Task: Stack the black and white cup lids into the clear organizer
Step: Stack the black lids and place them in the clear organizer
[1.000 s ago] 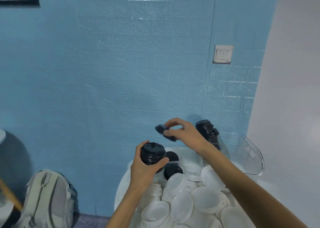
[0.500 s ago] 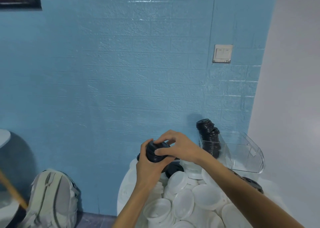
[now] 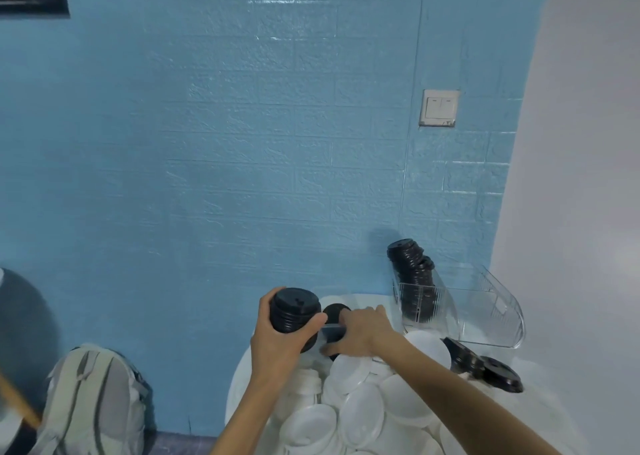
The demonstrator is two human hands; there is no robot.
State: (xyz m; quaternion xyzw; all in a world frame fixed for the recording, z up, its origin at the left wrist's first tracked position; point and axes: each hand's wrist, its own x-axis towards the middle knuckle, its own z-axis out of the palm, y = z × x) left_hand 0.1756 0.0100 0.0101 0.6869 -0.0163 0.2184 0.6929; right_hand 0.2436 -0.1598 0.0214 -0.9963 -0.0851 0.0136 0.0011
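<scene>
My left hand (image 3: pixel 277 340) grips a short stack of black lids (image 3: pixel 294 311) upright above the table's far left edge. Just to its right, my right hand (image 3: pixel 362 330) reaches down among loose black lids (image 3: pixel 335 311), thumb and fingers closing on one dark lid (image 3: pixel 332 332) that is partly hidden. The clear organizer (image 3: pixel 485 309) stands at the back right against the wall, and a tall leaning stack of black lids (image 3: pixel 412 281) fills its left compartment. Several white lids (image 3: pixel 363 416) lie heaped on the table in front. Two more black lids (image 3: pixel 485 368) lie right of my forearm.
The round white table (image 3: pixel 235 402) stands against a blue brick-pattern wall with a light switch (image 3: pixel 439 107). A grey-white backpack (image 3: pixel 93 402) sits on the floor to the left. A white wall closes the right side.
My right hand set its black lid on the stack in my left hand, then dropped to the loose black lids on the table. The left hand kept holding the stack.
</scene>
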